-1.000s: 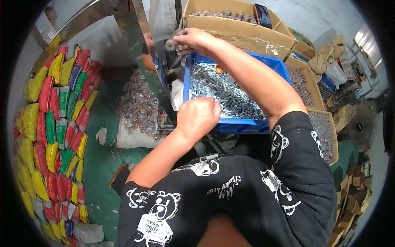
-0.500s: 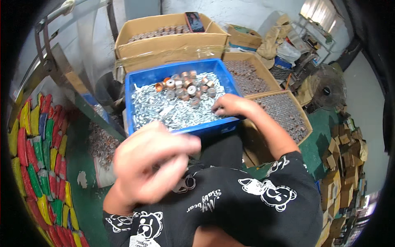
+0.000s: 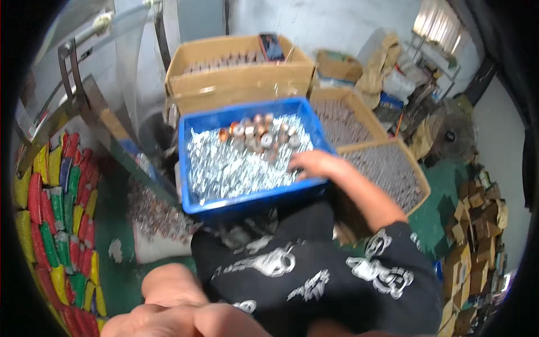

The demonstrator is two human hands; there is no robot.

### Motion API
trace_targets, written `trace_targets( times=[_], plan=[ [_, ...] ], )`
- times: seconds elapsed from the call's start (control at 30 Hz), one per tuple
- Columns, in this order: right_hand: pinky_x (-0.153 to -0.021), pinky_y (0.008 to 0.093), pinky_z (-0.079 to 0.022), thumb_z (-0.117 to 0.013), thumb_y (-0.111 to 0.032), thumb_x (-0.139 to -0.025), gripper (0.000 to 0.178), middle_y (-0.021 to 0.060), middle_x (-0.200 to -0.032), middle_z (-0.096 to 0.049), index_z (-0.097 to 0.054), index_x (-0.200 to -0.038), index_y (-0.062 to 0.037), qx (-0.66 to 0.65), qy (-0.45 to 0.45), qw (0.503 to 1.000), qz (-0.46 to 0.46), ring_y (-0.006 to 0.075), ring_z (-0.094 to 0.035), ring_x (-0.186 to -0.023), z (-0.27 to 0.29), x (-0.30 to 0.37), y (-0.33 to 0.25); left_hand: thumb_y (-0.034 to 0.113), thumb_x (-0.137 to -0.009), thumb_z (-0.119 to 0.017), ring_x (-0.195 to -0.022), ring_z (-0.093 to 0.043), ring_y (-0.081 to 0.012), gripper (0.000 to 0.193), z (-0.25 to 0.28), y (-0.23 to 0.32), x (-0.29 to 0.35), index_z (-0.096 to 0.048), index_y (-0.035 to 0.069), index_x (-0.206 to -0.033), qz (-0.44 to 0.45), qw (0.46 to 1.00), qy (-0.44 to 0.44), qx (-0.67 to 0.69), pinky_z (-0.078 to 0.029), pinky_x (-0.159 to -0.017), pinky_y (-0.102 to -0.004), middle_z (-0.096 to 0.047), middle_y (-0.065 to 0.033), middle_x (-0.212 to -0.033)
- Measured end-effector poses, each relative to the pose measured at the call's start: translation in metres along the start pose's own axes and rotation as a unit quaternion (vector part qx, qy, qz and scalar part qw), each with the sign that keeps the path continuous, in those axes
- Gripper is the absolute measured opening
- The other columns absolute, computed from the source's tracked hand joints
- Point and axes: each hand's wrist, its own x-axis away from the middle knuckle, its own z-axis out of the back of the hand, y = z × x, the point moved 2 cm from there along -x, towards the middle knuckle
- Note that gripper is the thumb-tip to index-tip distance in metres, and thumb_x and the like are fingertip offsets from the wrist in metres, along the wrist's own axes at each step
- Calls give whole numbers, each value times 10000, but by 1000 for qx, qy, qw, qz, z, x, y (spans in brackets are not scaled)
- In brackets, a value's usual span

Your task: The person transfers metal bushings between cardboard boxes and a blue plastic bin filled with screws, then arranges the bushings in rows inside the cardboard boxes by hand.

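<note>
Blue bin (image 3: 264, 202): I see it just above my view's middle, toward 12 o'clock.
Left hand (image 3: 174, 322): big and blurry at 7 o'clock; I can't tell if it grips anything.
Right hand (image 3: 314, 164): bent, over the bin's 4 o'clock side; I can't tell if it's clamped on something.
Round caps (image 3: 266, 138): piled toward the bin's 12 o'clock.
Silver pins (image 3: 236, 168): spread around them.

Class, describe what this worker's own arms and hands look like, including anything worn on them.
No glove shows on the left hand or right hand. The right forearm is bare below a short black sleeve with white cartoon prints. The left sleeve cannot be made out.
</note>
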Motion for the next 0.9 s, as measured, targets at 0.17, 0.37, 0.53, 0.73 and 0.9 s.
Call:
trace_targets(
  times=[0.17,0.37,0.53,0.73,0.9],
  plan=[
    [-858,420,-488,-768,-166,-722,354,144,-1110,-599,-663,-1043,-62,-37,-33,997,52,349,-606,-1000,6,-12,-16,293,-886,-682,-642,-476,-126,146,30,-1,16,-566,211,-917,11,1000,5,-13,-336,-548,-262,-532,-18,-797],
    [-782,403,-504,-749,-152,-719,220,144,-879,-659,-691,-904,-48,-68,17,996,58,323,-645,-894,11,-7,-16,295,-886,-668,-692,-471,-142,182,57,2,40,-531,209,-970,24,998,26,-45,-330,-596,-295,-508,-27,-856],
    [-740,387,-511,-687,-155,-814,158,153,-847,-688,-688,-927,-44,-104,89,990,-17,308,-671,-812,16,-8,-21,297,-887,-655,-734,-466,-155,219,86,-6,52,-502,208,-1015,18,997,30,-61,-325,-637,-323,-488,-35,-905],
    [-479,216,-359,-567,-309,-980,196,-72,-669,-481,-629,-982,-123,-503,146,822,-225,27,-418,-580,32,3,-9,299,-887,-641,-784,-461,-170,268,100,6,70,-466,206,-1068,76,995,24,-66,-319,-685,-355,-463,-45,-964],
    [-505,204,-312,-589,-380,-962,271,-91,-744,-514,-640,-1003,-118,-498,75,841,-198,26,-403,-577,35,-2,3,300,-887,-629,-826,-457,-183,311,127,19,80,-437,204,-1112,68,992,14,-109,-314,-725,-383,-443,-52,-1014]
  ],
)
